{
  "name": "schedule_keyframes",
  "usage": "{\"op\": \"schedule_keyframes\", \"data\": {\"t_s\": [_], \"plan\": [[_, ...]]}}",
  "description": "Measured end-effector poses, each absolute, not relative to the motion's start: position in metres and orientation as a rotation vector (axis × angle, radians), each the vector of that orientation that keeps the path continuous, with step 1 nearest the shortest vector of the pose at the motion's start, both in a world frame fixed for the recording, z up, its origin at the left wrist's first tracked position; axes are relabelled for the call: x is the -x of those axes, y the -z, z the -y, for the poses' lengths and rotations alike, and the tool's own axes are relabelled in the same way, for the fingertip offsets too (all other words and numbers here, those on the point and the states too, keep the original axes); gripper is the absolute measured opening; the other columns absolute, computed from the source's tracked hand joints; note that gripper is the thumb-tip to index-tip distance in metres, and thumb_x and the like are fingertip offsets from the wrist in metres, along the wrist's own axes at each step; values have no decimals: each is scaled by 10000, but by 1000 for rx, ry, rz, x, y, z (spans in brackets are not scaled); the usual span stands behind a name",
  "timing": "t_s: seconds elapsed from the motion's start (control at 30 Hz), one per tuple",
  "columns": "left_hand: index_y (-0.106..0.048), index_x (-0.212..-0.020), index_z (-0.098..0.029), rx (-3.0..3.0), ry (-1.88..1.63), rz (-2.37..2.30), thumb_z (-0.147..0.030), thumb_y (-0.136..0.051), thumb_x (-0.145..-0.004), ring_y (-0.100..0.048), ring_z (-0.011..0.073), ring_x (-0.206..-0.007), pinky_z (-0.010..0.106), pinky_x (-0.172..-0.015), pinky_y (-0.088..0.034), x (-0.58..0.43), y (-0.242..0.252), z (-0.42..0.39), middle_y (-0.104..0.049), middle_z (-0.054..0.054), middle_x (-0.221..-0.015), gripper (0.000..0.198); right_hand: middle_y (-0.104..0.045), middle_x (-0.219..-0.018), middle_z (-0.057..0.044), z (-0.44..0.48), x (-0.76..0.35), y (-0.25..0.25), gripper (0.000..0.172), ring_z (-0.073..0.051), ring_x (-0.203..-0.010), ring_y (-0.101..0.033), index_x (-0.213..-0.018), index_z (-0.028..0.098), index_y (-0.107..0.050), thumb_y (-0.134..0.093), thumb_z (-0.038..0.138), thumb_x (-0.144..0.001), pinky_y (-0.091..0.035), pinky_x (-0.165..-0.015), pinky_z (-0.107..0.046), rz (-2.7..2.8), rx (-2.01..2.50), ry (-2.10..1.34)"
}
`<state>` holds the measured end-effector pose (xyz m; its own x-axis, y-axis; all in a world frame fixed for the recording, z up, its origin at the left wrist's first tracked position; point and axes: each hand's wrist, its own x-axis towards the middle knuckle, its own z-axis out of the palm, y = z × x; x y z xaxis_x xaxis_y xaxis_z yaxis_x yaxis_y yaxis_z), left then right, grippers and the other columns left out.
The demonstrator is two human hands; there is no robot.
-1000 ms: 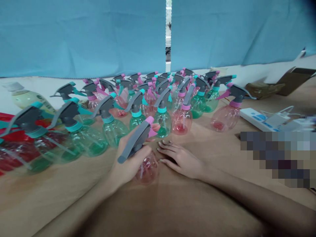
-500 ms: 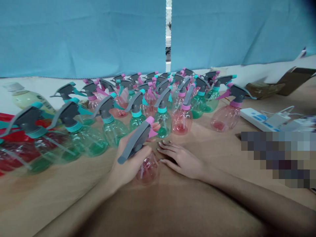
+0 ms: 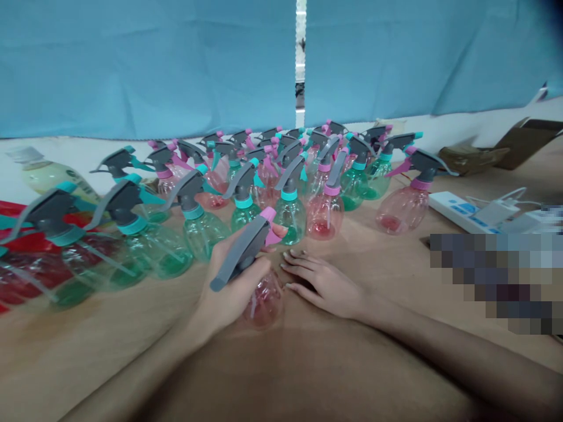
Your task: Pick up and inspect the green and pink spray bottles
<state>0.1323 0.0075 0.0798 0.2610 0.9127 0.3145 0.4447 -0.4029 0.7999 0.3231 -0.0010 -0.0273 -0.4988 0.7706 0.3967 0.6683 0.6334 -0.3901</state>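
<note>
My left hand (image 3: 235, 281) is wrapped round the neck of a clear pink spray bottle (image 3: 264, 302) with a grey and pink trigger head. Its fingers reach to the pink trigger, and a fingertip shows just past it. The bottle stands on the wooden table, its head pointing away and to the right. Beside it on the right, my right hand (image 3: 323, 284) lies flat, fingers stretched out towards the bottle and holding nothing. Closest behind are a green spray bottle (image 3: 291, 217) and another pink spray bottle (image 3: 324, 218).
Several more green and pink spray bottles crowd the back and left, including a green one (image 3: 158, 249). At far left lie a red item (image 3: 13, 214) and a white-capped bottle (image 3: 48, 174). A power strip (image 3: 457, 211) with plugs and cardboard (image 3: 525, 143) are at right.
A finger of my left hand at the pink trigger has shifted slightly downward. The bottle and my right hand stay in place.
</note>
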Motion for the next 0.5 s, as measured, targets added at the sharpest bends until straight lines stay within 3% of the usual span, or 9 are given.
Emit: {"op": "schedule_keyframes", "data": {"t_s": [0.27, 0.37, 0.5], "plan": [[-654, -832, -250, -2015, -1026, -1202, -179, -483, -699, -566, 163, -621, 285, -630, -474, -134, -85, -8, -637, -29, -717, 228, -491, -1349, -104, 1, -323, 27, 428, -215, -1288, -393, -1306, 158, -473, -427, 346, -924, -317, -1079, -434, 2341, 1146, -240], [-649, -874, -256, -2005, -1056, -1151, -158, -482, -691, -599, 176, -717, 288, -698, -486, -136, -87, -8, -656, -23, -806, 267, -486, -1353, -101, 1, -323, 26, 428, -216, -1287, -394, -1307, 164, -470, -424, 351, -925, -316, -1079, -440, 2341, 1146, -240], [-650, -808, -243, -1967, -1043, -1154, -166, -501, -700, -612, 180, -727, 292, -716, -502, -131, -80, -9, -662, -19, -773, 199, -494, -1346, -104, 1, -323, 26, 423, -218, -1288, -394, -1303, 168, -476, -430, 347, -923, -319, -1077, -444, 2333, 1133, -250]]}}
